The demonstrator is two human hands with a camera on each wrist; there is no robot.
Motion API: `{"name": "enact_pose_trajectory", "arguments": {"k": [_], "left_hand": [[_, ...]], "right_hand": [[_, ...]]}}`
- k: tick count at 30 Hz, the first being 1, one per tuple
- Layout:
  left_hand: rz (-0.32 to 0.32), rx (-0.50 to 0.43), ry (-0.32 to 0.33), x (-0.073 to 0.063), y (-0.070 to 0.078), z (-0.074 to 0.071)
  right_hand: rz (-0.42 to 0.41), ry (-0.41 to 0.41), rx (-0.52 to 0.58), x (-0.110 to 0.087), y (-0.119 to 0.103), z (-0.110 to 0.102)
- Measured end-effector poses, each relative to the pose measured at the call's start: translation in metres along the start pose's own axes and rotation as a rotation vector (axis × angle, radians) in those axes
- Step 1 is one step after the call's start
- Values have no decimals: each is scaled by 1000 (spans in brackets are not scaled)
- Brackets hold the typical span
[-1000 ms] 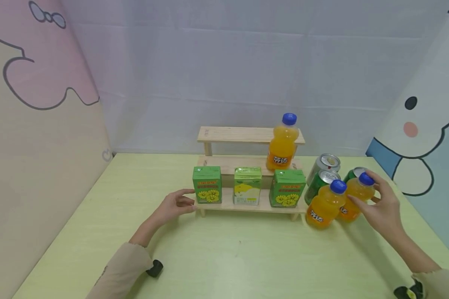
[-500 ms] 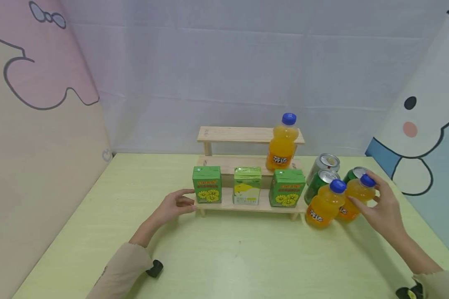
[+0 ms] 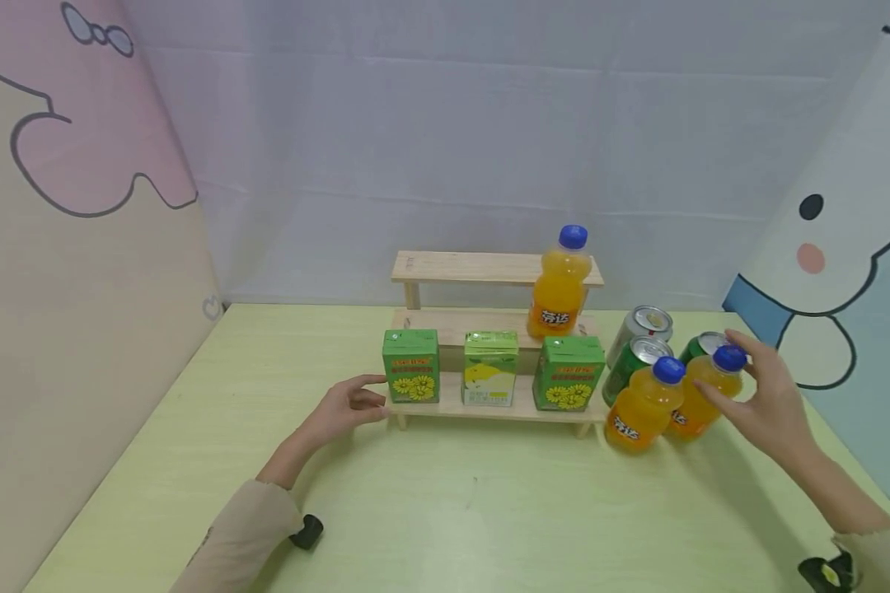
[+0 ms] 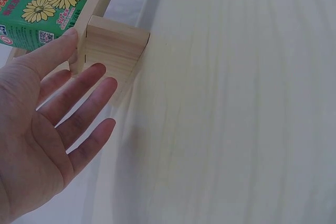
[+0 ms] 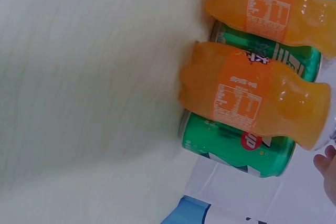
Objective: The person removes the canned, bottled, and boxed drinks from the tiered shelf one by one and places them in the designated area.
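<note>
Orange drink bottle (image 3: 697, 408) has the right hand (image 3: 775, 408) at its blue cap (image 3: 730, 358), thumb and fingers loosely parted; whether a fingertip touches it I cannot tell. It stands upright on the table (image 3: 452, 511), right of the wooden shelf (image 3: 460, 265). At the shelf's left end, the left hand (image 4: 39, 129) has its fingers relaxed and spread, thumb tip against the wood. Just left of that bottle stands a second bottle (image 3: 641, 412); behind them are two green cans (image 3: 630, 368) and a silver can (image 3: 644, 328). Three drink cartons (image 3: 491, 375) stand on the lowest step, a third bottle (image 3: 559, 292) on the middle one.
</note>
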State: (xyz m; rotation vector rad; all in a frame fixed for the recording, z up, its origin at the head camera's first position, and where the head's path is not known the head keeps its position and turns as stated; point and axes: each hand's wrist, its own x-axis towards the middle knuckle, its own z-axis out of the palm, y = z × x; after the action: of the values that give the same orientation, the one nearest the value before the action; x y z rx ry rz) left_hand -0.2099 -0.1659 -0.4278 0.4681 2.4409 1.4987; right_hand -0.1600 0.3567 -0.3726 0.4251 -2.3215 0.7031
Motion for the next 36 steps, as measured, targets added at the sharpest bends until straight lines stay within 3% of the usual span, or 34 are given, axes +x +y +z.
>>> {"name": "enact_pose_trajectory", "arguments": {"k": [6,16,21,30,36], "left_hand": [[10,3,1,5,-14,1],[10,16,9,5,-15,1],[10,21,10,6,-15,1],[12,30,3,5,-15,1],[24,42,3,6,-14,-1]], "right_hand": [[-76,37,7,18,-4,-7],[-108,17,-6,48,-25,-9],[-142,6,25,62,-38,-3],[-107,-44,117,85,-67,15],[-141,-67,174,102,-81,29]]}}
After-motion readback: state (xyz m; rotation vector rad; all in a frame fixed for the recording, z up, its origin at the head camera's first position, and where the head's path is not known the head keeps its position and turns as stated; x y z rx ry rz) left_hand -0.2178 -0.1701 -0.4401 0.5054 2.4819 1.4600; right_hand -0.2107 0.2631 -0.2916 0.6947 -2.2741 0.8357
